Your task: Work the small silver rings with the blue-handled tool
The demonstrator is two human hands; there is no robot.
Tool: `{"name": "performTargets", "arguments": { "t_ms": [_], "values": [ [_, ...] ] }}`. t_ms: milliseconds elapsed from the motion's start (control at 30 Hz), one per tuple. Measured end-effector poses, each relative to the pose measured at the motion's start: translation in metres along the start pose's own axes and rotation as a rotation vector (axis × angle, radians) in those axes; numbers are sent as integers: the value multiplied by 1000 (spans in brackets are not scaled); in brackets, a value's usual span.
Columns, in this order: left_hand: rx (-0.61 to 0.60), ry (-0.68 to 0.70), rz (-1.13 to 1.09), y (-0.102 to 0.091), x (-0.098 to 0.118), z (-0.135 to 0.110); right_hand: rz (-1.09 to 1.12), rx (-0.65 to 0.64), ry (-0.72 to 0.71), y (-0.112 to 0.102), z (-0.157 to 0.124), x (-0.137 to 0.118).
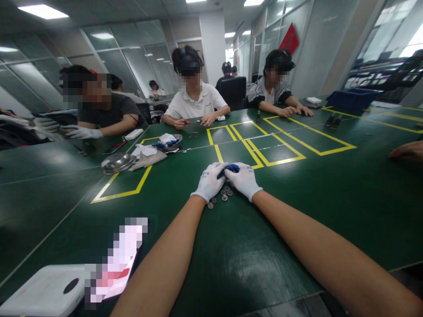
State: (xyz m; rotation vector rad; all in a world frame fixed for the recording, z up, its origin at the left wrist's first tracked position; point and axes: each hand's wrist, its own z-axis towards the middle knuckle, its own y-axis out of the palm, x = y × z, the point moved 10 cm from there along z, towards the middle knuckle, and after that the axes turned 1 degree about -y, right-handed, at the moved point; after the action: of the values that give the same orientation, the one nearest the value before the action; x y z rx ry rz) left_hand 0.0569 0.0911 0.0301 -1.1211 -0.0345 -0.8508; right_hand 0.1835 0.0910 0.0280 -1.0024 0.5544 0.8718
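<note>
Nearest me lies a white device [42, 290] beside a lit phone [117, 264]. My gloved left hand [210, 180] and right hand [243, 179] meet, fingers curled, on what I cannot tell, with small metal discs [225, 197] between my wrists on the green table [251, 251]. Ahead, a metal bowl [180, 140] holds blue-and-white cloth [168, 140]; inside the blue bin [350, 102] I cannot see.

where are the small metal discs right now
In the head view, the discs lie on the green table, a little below the picture's centre, just on the near side of the gloved left hand and right hand.
</note>
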Motion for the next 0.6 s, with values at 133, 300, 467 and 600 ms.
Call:
{"name": "performTargets", "arguments": {
  "t_ms": [133, 300, 467, 600],
  "values": [
    [15, -9, -2, -1, -2, 0, -35, 16, -5, 1, 1, 2],
    [33, -25, -15, -3, -6, 0, -26, 18, -16, 2, 1, 3],
    [50, -34, -37, -4, -9, 0, -55, 39, -17, 0, 1, 1],
    [78, -76, -52, -9, -11, -1, -36, 77, 0, -7, 2, 2]
  ]
}}
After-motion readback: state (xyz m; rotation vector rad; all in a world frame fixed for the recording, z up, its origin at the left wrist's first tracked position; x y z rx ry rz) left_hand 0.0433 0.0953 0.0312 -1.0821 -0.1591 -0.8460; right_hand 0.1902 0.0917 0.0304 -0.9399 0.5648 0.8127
